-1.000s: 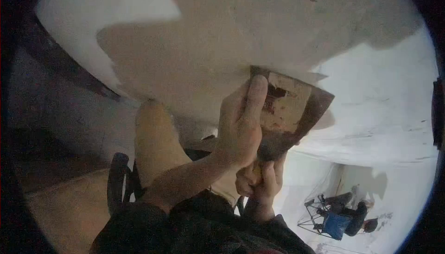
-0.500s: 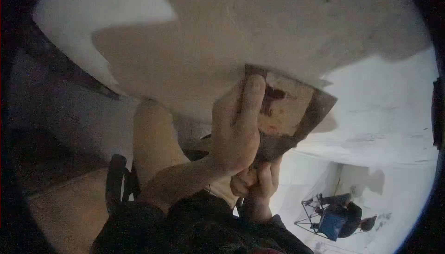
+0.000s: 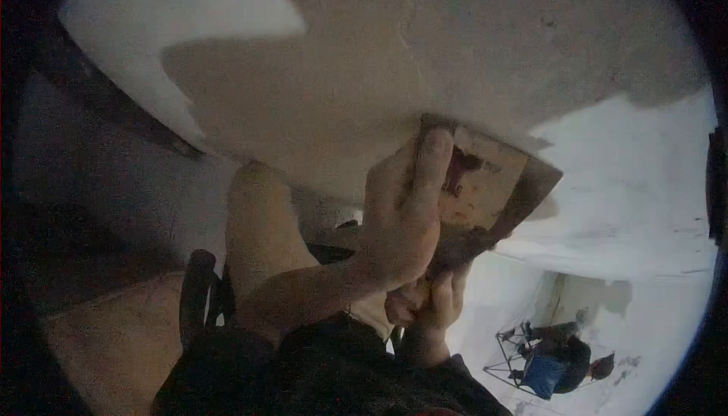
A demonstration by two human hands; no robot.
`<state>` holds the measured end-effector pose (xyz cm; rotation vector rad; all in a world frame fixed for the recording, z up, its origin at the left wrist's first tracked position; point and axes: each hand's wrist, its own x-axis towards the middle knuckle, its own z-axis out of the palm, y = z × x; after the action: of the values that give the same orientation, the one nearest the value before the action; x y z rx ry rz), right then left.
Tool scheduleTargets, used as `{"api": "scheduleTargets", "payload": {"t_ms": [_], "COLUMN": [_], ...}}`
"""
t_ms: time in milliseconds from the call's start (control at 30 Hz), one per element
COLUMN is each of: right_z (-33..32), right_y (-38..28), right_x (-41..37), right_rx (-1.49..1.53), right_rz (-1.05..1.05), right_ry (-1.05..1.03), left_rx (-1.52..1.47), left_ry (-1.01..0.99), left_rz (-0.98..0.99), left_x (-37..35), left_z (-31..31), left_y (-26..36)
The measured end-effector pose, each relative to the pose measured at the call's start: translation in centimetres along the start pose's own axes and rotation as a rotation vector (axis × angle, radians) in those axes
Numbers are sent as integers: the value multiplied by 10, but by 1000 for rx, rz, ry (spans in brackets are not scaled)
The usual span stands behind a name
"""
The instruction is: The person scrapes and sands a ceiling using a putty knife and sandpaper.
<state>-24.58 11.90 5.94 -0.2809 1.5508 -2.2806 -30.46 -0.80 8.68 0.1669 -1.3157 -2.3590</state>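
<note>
1. Beige and scuffed, a label (image 3: pixel 485 181) covers much of the face of a dark, flat blade (image 3: pixel 537 188); it carries a dark red mark and smaller smudges, too blurred to read as words or a brand.
2. Left hand (image 3: pixel 400 222): closed on the blade's left side, thumb laid straight up along the face beside the label, the other fingers mostly hidden.
3. Right hand (image 3: pixel 434 302): fingers curled in at the narrow lower end of the blade, just below the left hand; what lies inside the curl is hard to make out.
4. Blade position: tilted, above the right hand and to the right of the left thumb, its wide upper edge at a grey-beige patch (image 3: pixel 326 82) on a white surface (image 3: pixel 622 181); whether they touch cannot be told.
5. Lower right, well apart: another person (image 3: pixel 578 363) beside a thin dark frame (image 3: pixel 502 361) and something blue (image 3: pixel 544 375).
</note>
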Motion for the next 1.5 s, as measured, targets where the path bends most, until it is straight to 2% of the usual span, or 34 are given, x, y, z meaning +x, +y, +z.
{"api": "scheduleTargets", "payload": {"t_ms": [33, 133, 167, 200, 267, 300, 367, 433, 533, 567, 667, 700, 800, 867, 933, 967, 1033, 1067, 1133, 1267, 1300, 1333, 1367, 1433, 1500], "right_z": [1, -5, -13, -15, -19, -22, -19, -36, -60, -63, -57, -42, -28, -36, -47, -42, -35, -25, -14, -7, -8, -10, -8, -8, -3], "right_y": [-1, 8, 13, 11, 6, 9, 25, 37, 47, 53, 49, 39, 47, 54, 66, 93, 114, 128, 132, 118, 117, 117, 122, 129, 126], "right_x": [-2, -9, -14, -12, -9, -12, -16, -13, -6, -8, -17, -20, -20, -22, -26, -23, -13, 1, 4, -3, 2, 6, 10, 6, 5], "right_rx": [56, 9, -18, -10, 6, -18, 44, 350, -360, -247, -356, -205, 22, 132, 161, 128, 419, 739, 886, 189, 207, 226, 439, 647, 597], "right_rz": [10, -8, 0, -8, -22, -44, -93, -130, -220, -221, -198, -134, -50, -38, -42, -41, -103, -171, -190, -36, -14, 8, 42, 91, 83], "right_ry": [-37, 38, 85, 46, -31, 0, 328, -65, 135, 144, 95, 54, 128, -22, -71, -42, -132, -255, -307, -70, -89, -107, -188, -246, -199], "left_rx": [-66, -169, -88, -11, 99, 98, 72, 28, 97, 126, 224, 265, 331, 386, 431, 450, 482, 504, 554, 401, 347, 439, 532, 603, 557], "left_ry": [-9, 32, 72, 115, 43, 34, 49, 100, 35, 25, 14, 20, 45, 41, 36, 42, 47, 48, 49, 54, 48, 13, -22, -41, -18], "left_rz": [-44, -86, -43, 1, 60, 75, 54, 27, 123, 127, 118, 122, 136, 140, 155, 160, 184, 202, 237, 147, 135, 248, 346, 358, 210], "left_x": [-3, -11, -14, -15, -13, -12, -20, -19, -18, -19, -30, -32, -32, -35, -38, -35, -30, -25, -24, -21, -17, -14, -15, -23, -28], "left_z": [2, 9, 14, 17, 11, 11, 15, 20, 18, 17, 14, 12, 16, 15, 14, -2, -12, -20, -29, -41, -37, -36, -38, -40, -40], "left_y": [9, 9, 7, 4, -2, -3, -4, 1, -12, -15, -22, -23, -23, -26, -31, -34, -33, -32, -31, -40, -37, -31, -20, -19, -21]}}
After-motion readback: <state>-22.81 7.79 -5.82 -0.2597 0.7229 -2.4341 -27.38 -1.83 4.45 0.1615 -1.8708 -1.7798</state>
